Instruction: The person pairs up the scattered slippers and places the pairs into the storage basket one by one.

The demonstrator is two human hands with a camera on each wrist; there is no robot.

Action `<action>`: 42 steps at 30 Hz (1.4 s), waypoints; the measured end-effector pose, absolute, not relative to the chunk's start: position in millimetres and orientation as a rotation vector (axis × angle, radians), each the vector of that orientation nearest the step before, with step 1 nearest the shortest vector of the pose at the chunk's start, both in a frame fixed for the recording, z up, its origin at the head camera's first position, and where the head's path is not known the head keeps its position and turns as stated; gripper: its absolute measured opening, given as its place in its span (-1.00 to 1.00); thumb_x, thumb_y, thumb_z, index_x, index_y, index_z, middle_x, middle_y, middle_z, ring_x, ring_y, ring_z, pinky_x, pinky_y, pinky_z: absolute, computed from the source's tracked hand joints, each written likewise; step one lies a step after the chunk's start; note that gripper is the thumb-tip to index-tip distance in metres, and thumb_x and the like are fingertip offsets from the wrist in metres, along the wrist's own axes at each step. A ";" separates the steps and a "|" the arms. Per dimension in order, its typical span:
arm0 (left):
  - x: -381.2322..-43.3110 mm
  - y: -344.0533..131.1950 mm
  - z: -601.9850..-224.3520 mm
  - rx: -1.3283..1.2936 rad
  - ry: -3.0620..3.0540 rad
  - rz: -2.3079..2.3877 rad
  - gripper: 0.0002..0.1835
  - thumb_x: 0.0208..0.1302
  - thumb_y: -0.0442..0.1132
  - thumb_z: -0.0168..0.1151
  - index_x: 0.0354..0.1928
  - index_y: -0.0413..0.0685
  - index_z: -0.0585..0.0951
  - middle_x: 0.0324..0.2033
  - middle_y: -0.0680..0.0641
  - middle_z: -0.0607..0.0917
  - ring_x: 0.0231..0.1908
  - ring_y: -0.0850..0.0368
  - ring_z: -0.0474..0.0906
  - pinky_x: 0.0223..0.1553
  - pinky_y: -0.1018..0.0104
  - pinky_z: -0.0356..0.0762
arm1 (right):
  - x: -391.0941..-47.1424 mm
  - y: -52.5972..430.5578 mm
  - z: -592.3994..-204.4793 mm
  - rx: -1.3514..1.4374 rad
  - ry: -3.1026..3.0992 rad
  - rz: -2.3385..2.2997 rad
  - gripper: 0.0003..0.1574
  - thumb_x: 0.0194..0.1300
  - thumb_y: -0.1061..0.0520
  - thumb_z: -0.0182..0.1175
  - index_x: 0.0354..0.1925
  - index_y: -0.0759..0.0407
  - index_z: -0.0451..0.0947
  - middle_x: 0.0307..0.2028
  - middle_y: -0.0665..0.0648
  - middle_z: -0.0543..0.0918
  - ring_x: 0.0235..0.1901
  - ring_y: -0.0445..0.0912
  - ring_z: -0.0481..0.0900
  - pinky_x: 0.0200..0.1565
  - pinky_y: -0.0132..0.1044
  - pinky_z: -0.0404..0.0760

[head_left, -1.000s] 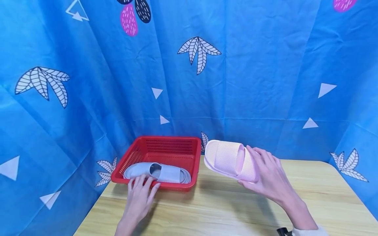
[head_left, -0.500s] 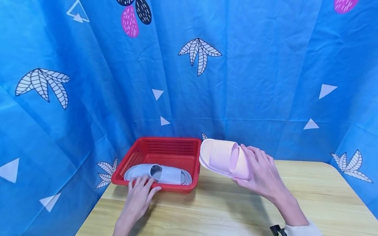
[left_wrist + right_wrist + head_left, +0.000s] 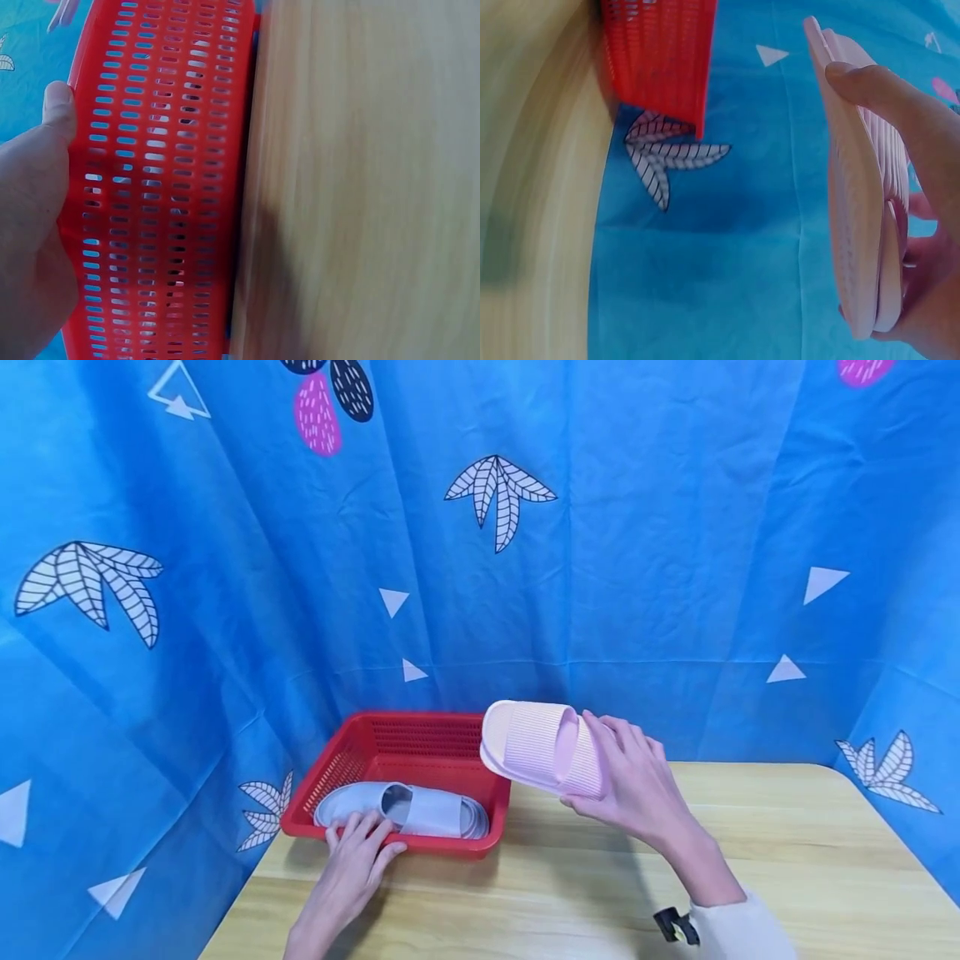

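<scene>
In the head view my right hand (image 3: 637,781) holds a pair of pale pink slide slippers (image 3: 536,743) above the table, close to the right end of a red plastic basket (image 3: 442,770). The right wrist view shows the slippers (image 3: 855,202) nested together, gripped between thumb and fingers. My left hand (image 3: 348,868) grips the basket's near rim. Its fingers reach over the edge, and its thumb shows at the rim in the left wrist view. Along the inside of the basket's near wall lie grey slippers (image 3: 435,812), one tucked into the other.
The basket stands at the left back of a light wooden table (image 3: 787,852). A blue patterned curtain (image 3: 652,568) hangs behind and along both sides. A small black clip-like piece (image 3: 667,925) is by the right sleeve (image 3: 738,931).
My right hand has carried the pink slippers leftward, so they now overlap the basket's right corner in the head view. My left hand has stayed at the rim, and the grey slippers have not moved.
</scene>
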State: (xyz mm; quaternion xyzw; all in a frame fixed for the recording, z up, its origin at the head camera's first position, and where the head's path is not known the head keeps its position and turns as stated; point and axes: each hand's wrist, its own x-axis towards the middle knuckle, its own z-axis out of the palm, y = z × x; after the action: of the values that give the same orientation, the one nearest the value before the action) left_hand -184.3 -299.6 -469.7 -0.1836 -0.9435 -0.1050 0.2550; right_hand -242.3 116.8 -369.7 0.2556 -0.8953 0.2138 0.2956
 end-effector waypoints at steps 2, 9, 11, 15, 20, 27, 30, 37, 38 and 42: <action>-183.1 -299.9 -470.8 -0.497 -2.566 -0.290 -0.67 0.24 0.09 0.20 -0.12 0.04 0.66 -0.16 0.03 0.54 -0.02 0.03 0.29 0.02 -0.23 -0.01 | -245.2 107.2 -365.3 0.685 -2.409 0.566 0.40 -0.32 -0.46 0.43 0.39 0.09 0.17 0.14 0.13 0.40 0.11 0.02 0.31 -0.03 0.12 0.34; -183.8 -299.7 -471.2 -0.497 -2.565 -0.296 -0.71 0.27 0.06 0.18 -0.15 0.05 0.65 -0.18 0.05 0.53 0.00 0.01 0.31 0.03 -0.22 -0.01 | -261.5 73.6 -352.3 0.719 -2.490 0.535 0.35 -0.28 -0.47 0.41 0.38 0.06 0.17 0.18 0.10 0.38 0.12 0.02 0.30 -0.05 0.08 0.37; -184.1 -299.4 -471.2 -0.491 -2.571 -0.285 -0.70 0.27 0.08 0.17 -0.14 0.06 0.64 -0.18 0.04 0.52 0.00 0.01 0.31 0.03 -0.22 -0.01 | -267.6 64.7 -350.6 0.735 -2.501 0.517 0.32 -0.28 -0.46 0.42 0.38 0.01 0.18 0.16 0.10 0.39 0.10 0.04 0.31 -0.07 0.08 0.37; -183.6 -299.8 -471.3 -0.471 -2.584 -0.275 -0.70 0.27 0.10 0.17 -0.15 0.09 0.64 -0.18 0.04 0.50 -0.02 0.02 0.30 0.05 -0.20 -0.02 | -279.4 45.9 -349.8 0.750 -2.543 0.488 0.29 -0.28 -0.45 0.42 0.38 -0.08 0.19 0.14 0.11 0.36 0.07 0.05 0.30 -0.10 0.06 0.35; -182.3 -299.8 -470.6 -0.446 -2.599 -0.286 -0.68 0.26 0.12 0.17 -0.14 0.09 0.63 -0.22 0.06 0.43 -0.08 0.08 0.28 0.07 -0.19 -0.03 | -292.3 19.7 -351.3 0.703 -2.646 0.492 0.32 -0.31 -0.45 0.44 0.40 -0.17 0.15 0.13 0.11 0.32 0.07 0.03 0.25 -0.11 0.02 0.33; -182.5 -296.7 -470.7 -0.447 -2.592 -0.283 -0.66 0.26 0.12 0.17 -0.10 0.08 0.63 -0.20 0.04 0.43 -0.06 0.07 0.28 0.08 -0.19 -0.04 | -306.3 -15.7 -352.0 0.676 -2.800 0.445 0.41 -0.37 -0.43 0.47 0.40 -0.11 0.09 0.10 0.09 0.33 0.07 0.00 0.26 -0.06 0.05 0.38; -182.5 -296.1 -471.4 -0.432 -2.605 -0.290 -0.64 0.26 0.14 0.16 -0.07 0.08 0.63 -0.18 0.03 0.43 -0.05 0.06 0.28 0.09 -0.19 -0.05 | -311.8 -28.0 -355.3 0.708 -2.842 0.425 0.39 -0.37 -0.41 0.49 0.39 -0.08 0.10 0.09 0.11 0.34 0.08 0.02 0.27 -0.05 0.09 0.40; -181.3 -296.3 -470.8 -0.403 -2.640 -0.284 -0.62 0.27 0.17 0.12 -0.07 0.12 0.64 -0.16 0.02 0.44 -0.05 0.07 0.27 0.10 -0.20 -0.04 | -322.4 -50.3 -366.1 0.742 -2.932 0.440 0.31 -0.32 -0.35 0.50 0.34 -0.07 0.11 0.11 0.16 0.34 0.10 0.08 0.30 0.01 0.18 0.41; -181.3 -296.2 -470.5 -0.401 -2.643 -0.285 -0.62 0.27 0.18 0.12 -0.07 0.12 0.64 -0.16 0.03 0.44 -0.05 0.07 0.27 0.10 -0.20 -0.04 | -323.5 -53.3 -367.4 0.749 -2.935 0.442 0.30 -0.31 -0.36 0.49 0.33 -0.05 0.11 0.11 0.17 0.34 0.10 0.09 0.31 0.00 0.18 0.43; -182.0 -296.0 -469.6 -0.392 -2.654 -0.284 -0.58 0.27 0.21 0.10 -0.05 0.12 0.64 -0.14 0.02 0.46 -0.04 0.07 0.27 0.11 -0.20 -0.05 | -327.4 -63.0 -371.9 0.755 -2.953 0.449 0.26 -0.28 -0.38 0.48 0.30 -0.04 0.11 0.08 0.17 0.37 0.06 0.08 0.35 -0.04 0.14 0.49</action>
State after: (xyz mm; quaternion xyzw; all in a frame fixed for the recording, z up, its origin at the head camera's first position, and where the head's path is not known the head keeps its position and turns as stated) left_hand -182.0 -296.0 -469.6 -0.1419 -0.9597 -0.1026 0.2199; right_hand -327.4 -63.0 -371.9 0.2450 -0.9580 0.1458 0.0304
